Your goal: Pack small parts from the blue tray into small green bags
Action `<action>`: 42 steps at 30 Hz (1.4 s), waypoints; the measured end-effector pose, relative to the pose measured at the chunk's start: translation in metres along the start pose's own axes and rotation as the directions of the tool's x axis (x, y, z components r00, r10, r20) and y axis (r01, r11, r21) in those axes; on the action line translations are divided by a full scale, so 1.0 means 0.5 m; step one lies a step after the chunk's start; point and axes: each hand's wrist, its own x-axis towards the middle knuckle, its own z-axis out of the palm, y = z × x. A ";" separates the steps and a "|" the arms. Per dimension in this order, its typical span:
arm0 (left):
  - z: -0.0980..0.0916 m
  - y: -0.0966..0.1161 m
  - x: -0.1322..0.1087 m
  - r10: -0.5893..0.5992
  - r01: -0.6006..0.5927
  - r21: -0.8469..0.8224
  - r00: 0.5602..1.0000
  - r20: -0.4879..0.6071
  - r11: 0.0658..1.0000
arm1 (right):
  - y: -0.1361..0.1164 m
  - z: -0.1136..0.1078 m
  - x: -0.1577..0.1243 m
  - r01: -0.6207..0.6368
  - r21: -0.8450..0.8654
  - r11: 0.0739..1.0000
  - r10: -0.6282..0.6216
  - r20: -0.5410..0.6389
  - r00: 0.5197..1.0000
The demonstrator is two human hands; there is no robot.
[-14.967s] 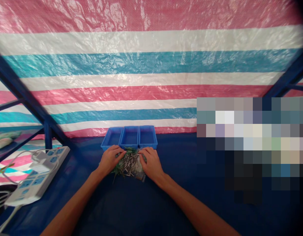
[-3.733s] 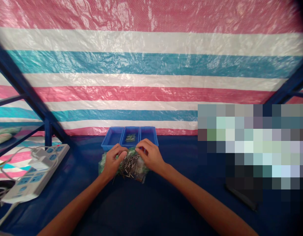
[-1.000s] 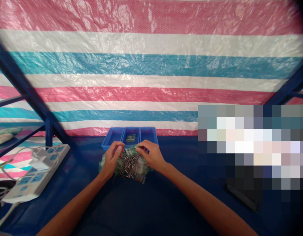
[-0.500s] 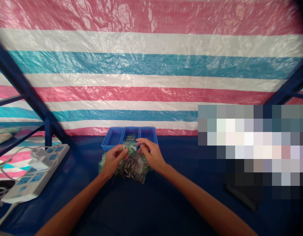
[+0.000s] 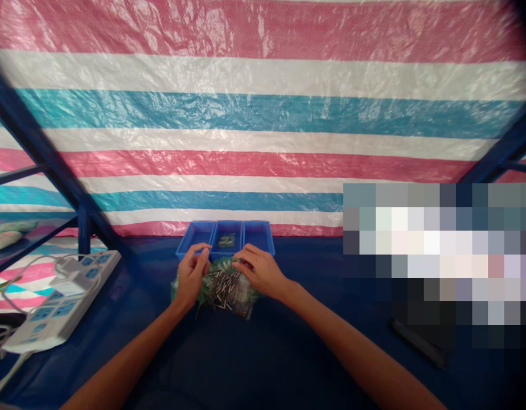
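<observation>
My left hand (image 5: 193, 274) is at the left of a pile of thin metal rods (image 5: 224, 287), thumb and forefinger drawn together. Whatever it pinches, if anything, is too small to make out. Across the pile, my right hand (image 5: 263, 274) has its fingertips bent together over the right side; what lies between them is hidden. The rods rest loose on a green plastic bag (image 5: 222, 265), and a clear plastic bag (image 5: 245, 302) lies at their right. Behind the hands, a small clear packet (image 5: 226, 240) lies in the middle blue tray (image 5: 227, 224).
A left blue tray (image 5: 198, 224) and a right blue tray (image 5: 258, 224) flank the middle one. A white power strip (image 5: 70, 302) with plugs and cables lies at the left. At the right is a dark flat object (image 5: 419, 343) beside a blurred-out area. Striped sheeting (image 5: 263, 114) hangs behind.
The small packet between my hands no longer shows there. My hands have moved apart, the left to the left and the right slightly down. The packet in the middle tray is in fuller view.
</observation>
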 end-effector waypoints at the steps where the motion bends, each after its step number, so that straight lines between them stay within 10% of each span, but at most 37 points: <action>1: -0.003 -0.004 0.004 0.009 -0.008 0.019 0.999 -0.048 1.000 | -0.001 -0.007 0.002 -0.010 0.024 1.000 0.008 0.092 0.996; 7: -0.007 -0.016 0.006 0.074 -0.063 0.139 0.994 -0.077 0.988 | 0.013 -0.021 0.002 -0.295 0.348 0.890 0.108 0.468 0.877; 15: -0.003 -0.010 -0.004 0.132 -0.119 0.234 0.991 -0.039 0.965 | 0.047 0.014 0.021 -0.504 0.716 0.483 0.490 0.256 0.833; 23: -0.012 -0.015 0.000 0.215 -0.193 0.462 0.977 0.006 0.865 | 0.041 0.004 0.013 -0.373 0.054 0.926 0.374 -0.015 0.927; 29: -0.012 -0.027 0.007 0.220 -0.348 0.680 0.937 0.271 0.645 | 0.034 -0.008 0.007 -0.306 -0.249 0.919 0.370 0.276 0.887; 42: -0.010 -0.035 0.010 0.261 -0.425 0.690 0.905 0.336 0.586 | 0.014 0.039 -0.006 -0.234 -0.509 0.828 0.426 0.301 0.853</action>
